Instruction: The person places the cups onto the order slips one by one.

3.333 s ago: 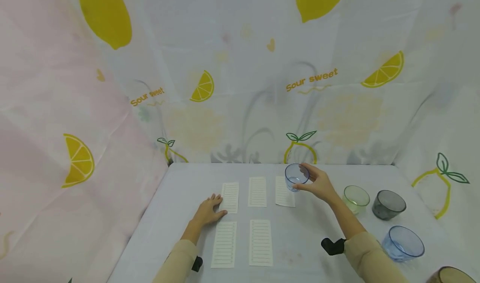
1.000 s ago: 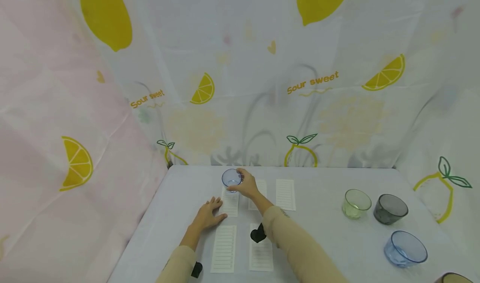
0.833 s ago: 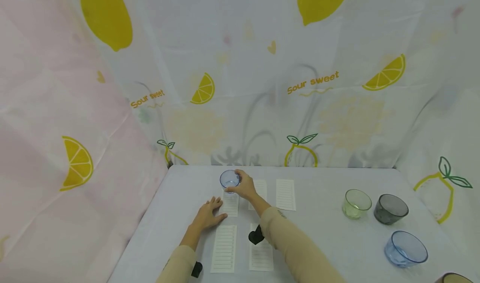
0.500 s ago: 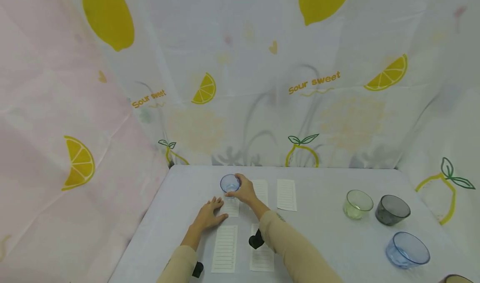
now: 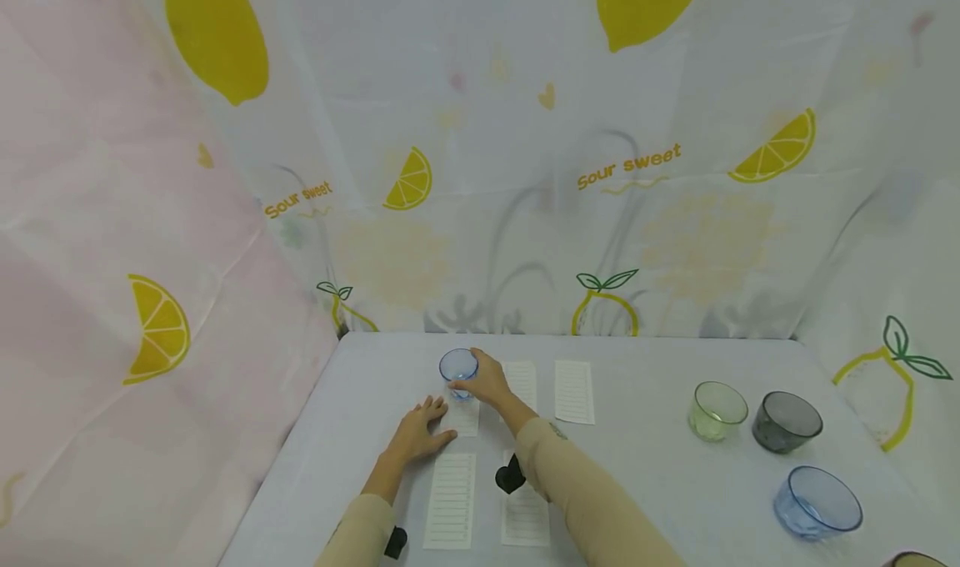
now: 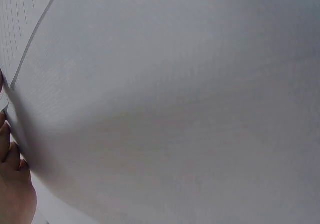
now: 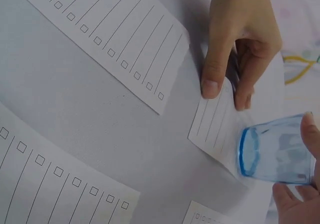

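Observation:
My right hand [image 5: 489, 381] holds a clear blue glass [image 5: 459, 367] by its side, thumb on one side and fingers on the other. The glass [image 7: 275, 151] stands upright over the far end of the back left lined paper slip [image 5: 462, 419]; whether its base touches the paper I cannot tell. My left hand [image 5: 417, 431] lies with fingers spread at that slip's left edge. In the right wrist view, the left thumb and fingertips touch the slip [image 7: 212, 121]. Only part of the left hand [image 6: 17, 184] shows in the left wrist view.
More lined slips lie flat: a back middle one [image 5: 521, 381], a back right one [image 5: 573, 392], a front left one [image 5: 449, 500] and a front one [image 5: 525, 519]. At right stand green [image 5: 717, 413], grey [image 5: 786, 423] and blue [image 5: 816, 504] glass bowls, plus a brown rim [image 5: 917, 559].
My right hand has carried the blue glass left, from over the back right slip to the back left one, then lowered it slightly. The left hand stays in place.

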A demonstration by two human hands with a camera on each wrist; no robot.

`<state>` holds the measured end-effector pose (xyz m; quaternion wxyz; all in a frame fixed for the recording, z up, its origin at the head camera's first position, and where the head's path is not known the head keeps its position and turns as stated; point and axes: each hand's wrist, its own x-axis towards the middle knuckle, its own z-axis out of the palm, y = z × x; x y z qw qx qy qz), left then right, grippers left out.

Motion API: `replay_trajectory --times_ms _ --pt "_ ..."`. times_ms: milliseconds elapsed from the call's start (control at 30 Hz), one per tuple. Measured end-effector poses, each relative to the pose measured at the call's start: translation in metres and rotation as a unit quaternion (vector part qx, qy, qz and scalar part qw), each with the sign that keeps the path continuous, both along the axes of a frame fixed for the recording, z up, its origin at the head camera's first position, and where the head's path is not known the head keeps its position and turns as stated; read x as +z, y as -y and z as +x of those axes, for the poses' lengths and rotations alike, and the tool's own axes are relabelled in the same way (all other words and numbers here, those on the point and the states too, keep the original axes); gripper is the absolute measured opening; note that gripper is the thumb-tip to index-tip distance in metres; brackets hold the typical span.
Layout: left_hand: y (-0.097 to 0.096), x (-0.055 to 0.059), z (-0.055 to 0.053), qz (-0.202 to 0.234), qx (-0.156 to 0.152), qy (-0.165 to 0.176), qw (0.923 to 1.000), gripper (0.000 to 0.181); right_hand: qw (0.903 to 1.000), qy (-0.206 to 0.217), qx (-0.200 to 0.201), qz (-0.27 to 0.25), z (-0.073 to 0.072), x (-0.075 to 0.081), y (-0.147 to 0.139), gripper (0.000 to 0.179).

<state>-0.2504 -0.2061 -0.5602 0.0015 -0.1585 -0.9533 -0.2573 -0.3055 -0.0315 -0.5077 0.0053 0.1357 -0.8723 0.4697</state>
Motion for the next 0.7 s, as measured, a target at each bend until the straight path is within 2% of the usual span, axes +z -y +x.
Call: replay_trajectory --times_ms 200,467,700 --pt "0.0002 -0.0006 -0.0019 -0.001 -0.004 0.001 1.0000 0.057 0.9995 0.030 0.006 0.002 -0.0040 -0.0002 0.0007 0.078" --pt "-0.0010 0.0003 -0.0010 -0.003 -0.004 -0.005 1.0000 0.056 0.9985 0.037 0.040 0.007 -0.0060 -0.0036 -0.0061 0.079" --pt "-0.0003 -0.0003 0.0000 -0.003 -0.006 -0.006 1.0000 0.056 0.9986 0.028 0.044 0.010 -0.0055 -0.0057 -0.0071 0.078"
